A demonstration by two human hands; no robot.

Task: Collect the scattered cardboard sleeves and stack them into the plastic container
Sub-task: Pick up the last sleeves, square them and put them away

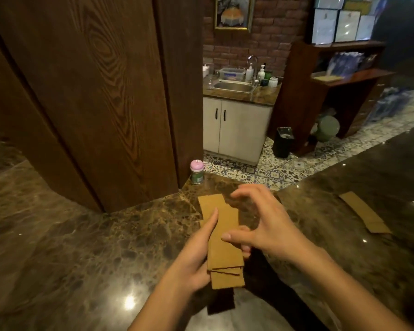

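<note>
Gripping sleeve stack (225,237) w/ left hand (196,256); right hand (265,223) spread, maybe touching.

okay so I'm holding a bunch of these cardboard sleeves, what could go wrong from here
The stack of cardboard sleeves in your left hand is fanned and uneven, so some could slide out. Your right hand hovers open, not steadying it. One loose sleeve lies far right on the marble counter, easily missed.
</note>
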